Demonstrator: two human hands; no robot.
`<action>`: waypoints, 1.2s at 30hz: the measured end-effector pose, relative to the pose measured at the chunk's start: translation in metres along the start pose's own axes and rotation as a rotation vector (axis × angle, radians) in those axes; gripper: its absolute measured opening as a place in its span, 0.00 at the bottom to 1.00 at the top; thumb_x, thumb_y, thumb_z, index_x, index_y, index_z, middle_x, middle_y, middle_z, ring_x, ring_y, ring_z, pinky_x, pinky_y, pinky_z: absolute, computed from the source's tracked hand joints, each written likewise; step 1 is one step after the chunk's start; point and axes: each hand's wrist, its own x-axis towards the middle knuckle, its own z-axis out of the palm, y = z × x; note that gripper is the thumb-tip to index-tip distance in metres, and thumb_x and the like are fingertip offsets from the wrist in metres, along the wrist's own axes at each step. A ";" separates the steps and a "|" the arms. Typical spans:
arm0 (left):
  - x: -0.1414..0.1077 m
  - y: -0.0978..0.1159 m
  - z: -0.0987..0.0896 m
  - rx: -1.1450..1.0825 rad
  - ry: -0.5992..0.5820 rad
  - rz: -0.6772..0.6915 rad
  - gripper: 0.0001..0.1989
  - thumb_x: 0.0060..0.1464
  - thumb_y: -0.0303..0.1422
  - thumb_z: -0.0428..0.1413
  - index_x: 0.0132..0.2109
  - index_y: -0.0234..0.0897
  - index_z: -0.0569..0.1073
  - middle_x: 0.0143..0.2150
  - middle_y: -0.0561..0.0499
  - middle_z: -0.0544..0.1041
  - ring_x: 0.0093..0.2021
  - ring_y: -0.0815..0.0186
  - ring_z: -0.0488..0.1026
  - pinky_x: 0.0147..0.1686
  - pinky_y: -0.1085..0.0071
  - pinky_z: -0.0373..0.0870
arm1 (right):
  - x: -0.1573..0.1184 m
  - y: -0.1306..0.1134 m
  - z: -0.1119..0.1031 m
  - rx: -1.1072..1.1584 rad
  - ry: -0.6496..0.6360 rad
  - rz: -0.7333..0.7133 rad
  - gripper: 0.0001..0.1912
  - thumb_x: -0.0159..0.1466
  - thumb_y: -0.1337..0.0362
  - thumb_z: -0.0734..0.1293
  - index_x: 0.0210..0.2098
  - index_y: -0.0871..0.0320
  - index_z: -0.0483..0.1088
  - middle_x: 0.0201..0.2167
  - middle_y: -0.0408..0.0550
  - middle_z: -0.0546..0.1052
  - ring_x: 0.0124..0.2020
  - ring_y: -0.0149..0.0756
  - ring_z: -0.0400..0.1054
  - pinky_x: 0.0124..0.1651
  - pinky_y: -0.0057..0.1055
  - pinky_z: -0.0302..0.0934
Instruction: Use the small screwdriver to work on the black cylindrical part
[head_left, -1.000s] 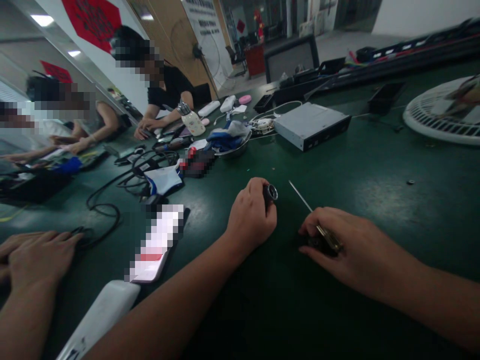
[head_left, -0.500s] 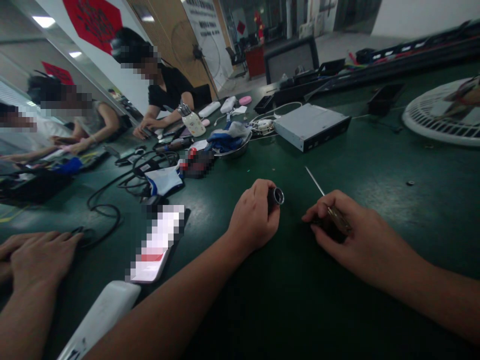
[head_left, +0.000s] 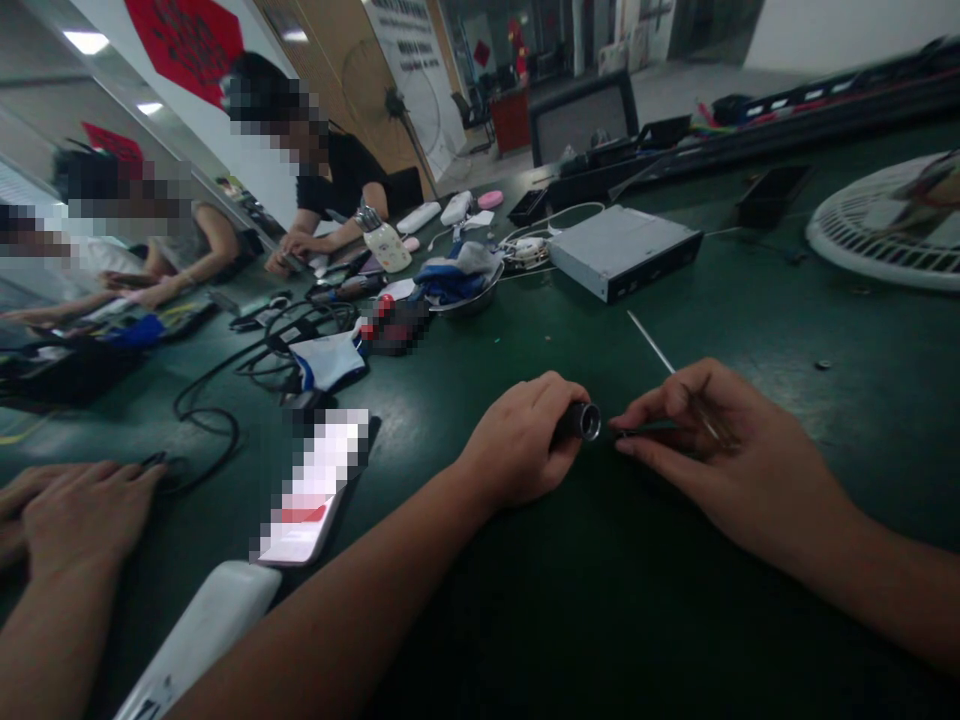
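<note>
My left hand is closed around a short black cylinder, whose open, silver-rimmed end points right. Just to its right is my right hand, curled round the handle of a screwdriver with a thin metal shaft that sticks out up and to the left. Between that hand's thumb and index fingertips there is a small dark thing, too small to name. The fingertips are near the cylinder's open end, with a narrow gap between them. Both hands are above the dark green table.
A grey disc drive lies ahead, a white fan grille to the right. Leftward are a phone, a white device, black cables and a bowl with blue cloth. Another person's hands rest at far left; people sit beyond.
My left hand and the cylinder have moved right and slightly down. The right hand's fingers have shifted, and the screwdriver has moved a little right and up.
</note>
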 end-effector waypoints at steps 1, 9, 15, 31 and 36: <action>0.000 0.000 0.000 -0.003 -0.005 0.024 0.13 0.55 0.27 0.54 0.48 0.37 0.66 0.44 0.47 0.73 0.44 0.61 0.70 0.44 0.63 0.69 | 0.000 -0.001 0.000 -0.015 0.003 0.001 0.18 0.59 0.64 0.75 0.34 0.51 0.59 0.38 0.41 0.79 0.45 0.41 0.77 0.48 0.38 0.74; 0.000 -0.001 0.001 0.036 -0.013 0.222 0.12 0.59 0.30 0.54 0.50 0.35 0.68 0.44 0.47 0.75 0.44 0.63 0.72 0.44 0.65 0.68 | -0.006 0.000 -0.001 -0.028 0.002 -0.041 0.18 0.59 0.64 0.75 0.33 0.50 0.59 0.37 0.40 0.79 0.43 0.41 0.78 0.47 0.38 0.74; -0.001 -0.001 0.002 0.062 0.049 0.347 0.12 0.63 0.34 0.53 0.50 0.34 0.69 0.44 0.47 0.77 0.44 0.64 0.74 0.42 0.67 0.69 | -0.004 0.000 -0.002 -0.106 0.038 -0.044 0.18 0.57 0.63 0.75 0.34 0.50 0.59 0.36 0.40 0.77 0.41 0.41 0.77 0.43 0.38 0.73; -0.005 0.051 -0.014 -0.311 0.278 0.182 0.13 0.60 0.25 0.50 0.52 0.36 0.65 0.44 0.46 0.72 0.43 0.65 0.71 0.42 0.66 0.73 | -0.010 -0.020 -0.006 -0.067 0.042 -0.091 0.11 0.66 0.56 0.68 0.38 0.52 0.61 0.36 0.44 0.76 0.37 0.37 0.73 0.39 0.34 0.67; -0.025 0.097 -0.028 -0.708 0.330 -0.124 0.19 0.58 0.29 0.56 0.55 0.41 0.62 0.43 0.48 0.71 0.33 0.69 0.68 0.28 0.73 0.71 | -0.009 -0.022 -0.004 -0.044 0.100 -0.057 0.08 0.69 0.56 0.63 0.37 0.52 0.62 0.32 0.44 0.75 0.32 0.35 0.71 0.32 0.32 0.65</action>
